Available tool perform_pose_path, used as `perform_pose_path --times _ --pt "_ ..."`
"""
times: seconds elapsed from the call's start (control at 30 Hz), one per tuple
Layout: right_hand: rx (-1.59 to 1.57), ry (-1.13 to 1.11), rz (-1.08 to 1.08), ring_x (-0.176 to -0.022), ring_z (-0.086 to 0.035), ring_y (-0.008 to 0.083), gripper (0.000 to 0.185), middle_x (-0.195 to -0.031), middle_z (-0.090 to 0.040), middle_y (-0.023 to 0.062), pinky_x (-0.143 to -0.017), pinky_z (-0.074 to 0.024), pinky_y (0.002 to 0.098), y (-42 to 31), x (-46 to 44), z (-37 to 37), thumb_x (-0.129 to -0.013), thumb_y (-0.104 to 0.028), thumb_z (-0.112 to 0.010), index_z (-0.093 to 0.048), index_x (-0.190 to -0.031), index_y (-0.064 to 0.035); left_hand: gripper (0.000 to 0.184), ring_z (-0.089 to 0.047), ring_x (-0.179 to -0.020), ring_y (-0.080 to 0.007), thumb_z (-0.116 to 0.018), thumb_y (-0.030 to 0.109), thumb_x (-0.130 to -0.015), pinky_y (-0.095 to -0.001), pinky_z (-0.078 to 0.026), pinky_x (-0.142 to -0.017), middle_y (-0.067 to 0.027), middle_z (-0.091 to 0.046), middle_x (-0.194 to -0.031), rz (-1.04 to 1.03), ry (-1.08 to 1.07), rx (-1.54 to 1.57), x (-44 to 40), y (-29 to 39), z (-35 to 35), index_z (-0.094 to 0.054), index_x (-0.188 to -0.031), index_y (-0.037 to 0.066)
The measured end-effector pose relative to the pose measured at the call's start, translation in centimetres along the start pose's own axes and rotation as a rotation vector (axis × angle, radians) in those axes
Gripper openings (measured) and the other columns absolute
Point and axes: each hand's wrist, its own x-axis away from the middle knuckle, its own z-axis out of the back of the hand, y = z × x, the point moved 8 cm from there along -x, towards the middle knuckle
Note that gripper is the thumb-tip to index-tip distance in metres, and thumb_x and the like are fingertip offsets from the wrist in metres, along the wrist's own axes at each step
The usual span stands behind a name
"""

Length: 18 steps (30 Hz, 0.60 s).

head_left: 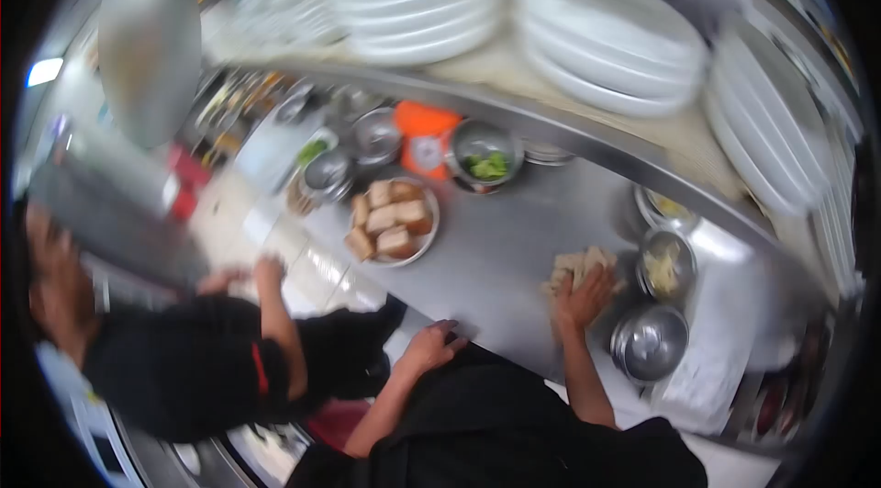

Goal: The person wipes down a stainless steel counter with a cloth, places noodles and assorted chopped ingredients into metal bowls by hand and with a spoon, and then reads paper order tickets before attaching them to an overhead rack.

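A steel surface [496, 249] stretches before a person in a kitchen, beneath a shelf stacked with white plates [418, 6], as a co-worker in black [174, 364] stands at left. Brown chunks of food [400, 214] fill a round dish [435, 225] near the front edge. A crumpled cloth [580, 260] lies on the surface near stacked metal bowls [650, 341], the right hand [584, 300] palm-down on it, fingers spread; whether they grip is unclear. The left hand [429, 350], loosely curled, is at the front edge; whether it holds anything cannot be told.
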Motion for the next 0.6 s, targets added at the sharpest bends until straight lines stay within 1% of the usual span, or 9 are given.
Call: perform_pose_path --times 0.03,0.1,0.13,0.17,0.23,0.33,0.4,0.53,0.6 --pt "-0.002 -0.024 0.079 -0.137 -0.014 0.0392 0.072 -0.145 -0.021 0.0262 -0.112 -0.0069 0.0497 -1.4 0.6 -0.2 -0.086 -0.041 -0.05 -0.027 -0.138 0.0033 0.049 -0.056 -0.104 -0.0359 -0.061 0.035 -0.082 -0.0407 -0.045 -0.091 -0.0201 -0.059 -0.113 0.052 0.046 0.045 0.7 -1.2 -0.2 -0.056 -0.117 0.001" --pt "-0.006 -0.065 0.148 -0.136 -0.013 0.0407 0.079 -0.144 -0.019 0.0285 -0.111 -0.0077 0.0508 -3.5 2.2 -0.5 -0.085 -0.046 -0.049 -0.021 -0.14 0.0037 0.049 -0.057 -0.102 -0.036 -0.06 0.037 -0.082 -0.0412 -0.045 -0.089 -0.019 -0.059 -0.112 0.045 0.021 -0.013 0.9 -3.0 -1.3 -0.056 -0.116 0.001" --pt "0.001 -0.073 0.225 -0.136 -0.011 0.0437 0.082 -0.145 -0.017 0.0286 -0.11 -0.008 0.0524 -5.0 2.9 -1.0 -0.084 -0.049 -0.048 -0.018 -0.141 0.0032 0.05 -0.057 -0.103 -0.0358 -0.059 0.038 -0.083 -0.0411 -0.045 -0.09 -0.0189 -0.059 -0.113 0.062 0.033 -0.005 1.3 -3.8 -1.2 -0.056 -0.117 0.002" --pt "0.004 -0.078 0.257 -0.136 -0.011 0.0437 0.082 -0.145 -0.017 0.0286 -0.11 -0.008 0.0524 -6.2 3.3 -1.2 -0.084 -0.049 -0.048 -0.018 -0.141 0.0032 0.051 -0.056 -0.104 -0.0356 -0.058 0.038 -0.083 -0.041 -0.045 -0.09 -0.0188 -0.058 -0.114 0.08 0.044 0.004 1.8 -4.5 -1.0 -0.055 -0.118 0.002" --pt "-0.008 -0.212 0.341 -0.135 -0.009 0.0462 0.083 -0.145 -0.017 0.0287 -0.109 -0.0069 0.0547 -9.4 4.7 -1.6 -0.084 -0.051 -0.049 -0.02 -0.141 0.0016 0.051 -0.054 -0.108 -0.0347 -0.057 0.038 -0.084 -0.041 -0.044 -0.091 -0.0187 -0.057 -0.117 0.156 0.018 0.018 2.7 -6.2 -1.1 -0.053 -0.12 0.002" --pt "-0.001 -0.311 0.48 -0.135 -0.008 0.0468 0.085 -0.145 -0.015 0.0283 -0.109 -0.0057 0.056 -12.5 5.2 -3.2 -0.081 -0.053 -0.051 -0.02 -0.142 -0.0009 0.052 -0.052 -0.111 -0.0339 -0.056 0.038 -0.085 -0.0413 -0.043 -0.093 -0.0191 -0.056 -0.118 0.269 -0.023 0.043 4.1 -8.1 -1.1 -0.052 -0.121 0.002" --pt "-0.022 -0.306 0.506 -0.135 -0.008 0.0466 0.086 -0.146 -0.014 0.028 -0.109 -0.0055 0.0558 -13.5 5.0 -3.7 -0.08 -0.054 -0.051 -0.021 -0.142 -0.0019 0.052 -0.053 -0.109 -0.0349 -0.056 0.039 -0.085 -0.0417 -0.043 -0.093 -0.0206 -0.057 -0.116 0.358 -0.057 0.059 5.0 -8.9 -1.2 -0.052 -0.121 0.002" --pt "-0.087 -0.327 0.5 -0.135 -0.007 0.0464 0.087 -0.147 -0.012 0.0269 -0.109 -0.0047 0.055 -13.9 5.0 -3.7 -0.079 -0.056 -0.052 -0.022 -0.142 -0.004 0.052 -0.054 -0.109 -0.0353 -0.056 0.041 -0.085 -0.0419 -0.043 -0.093 -0.0211 -0.058 -0.114 0.361 -0.047 0.12 5.3 -11.0 -2.7 -0.052 -0.121 0.003" --pt "-0.069 -0.326 0.478 -0.136 -0.007 0.0455 0.087 -0.147 -0.012 0.026 -0.109 -0.0048 0.0546 -13.9 5.0 -3.9 -0.079 -0.056 -0.052 -0.023 -0.142 -0.0052 0.053 -0.054 -0.108 -0.0356 -0.055 0.042 -0.086 -0.0421 -0.043 -0.092 -0.0212 -0.059 -0.113 0.395 -0.135 0.098 5.1 -11.9 -3.3 -0.052 -0.121 0.003"
